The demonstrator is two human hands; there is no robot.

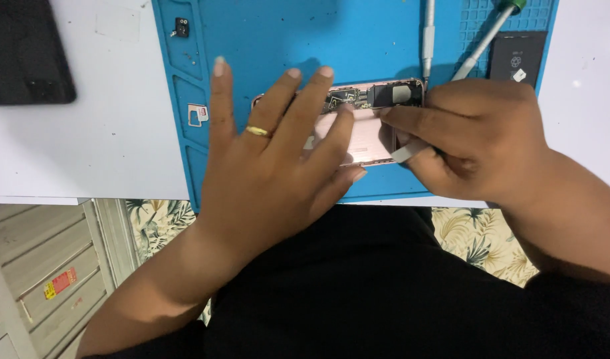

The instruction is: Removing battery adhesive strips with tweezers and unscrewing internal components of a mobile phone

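Phone-repair workbench: blue silicone repair mat [265,33] on white tabletop [85,133], opened pink phone [368,123] with bare circuitry, screwdrivers [427,36], loose battery [516,56], tiny parts.

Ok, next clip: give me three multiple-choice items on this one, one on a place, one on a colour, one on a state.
1. Where does the opened phone lie?
A. on the blue mat
B. on the black pad at the far left
C. on the person's lap

2. What colour is the ring on the left hand?
A. silver
B. gold
C. black

3. What is the right hand doing?
A. resting flat and empty
B. pinching a thin white tool at the phone's edge
C. lifting a screwdriver

Answers:
1 A, since the phone's pink shell sits on the blue mat.
2 B, since a gold band shows on a finger.
3 B, since the fingers close on the white tool beside the phone.
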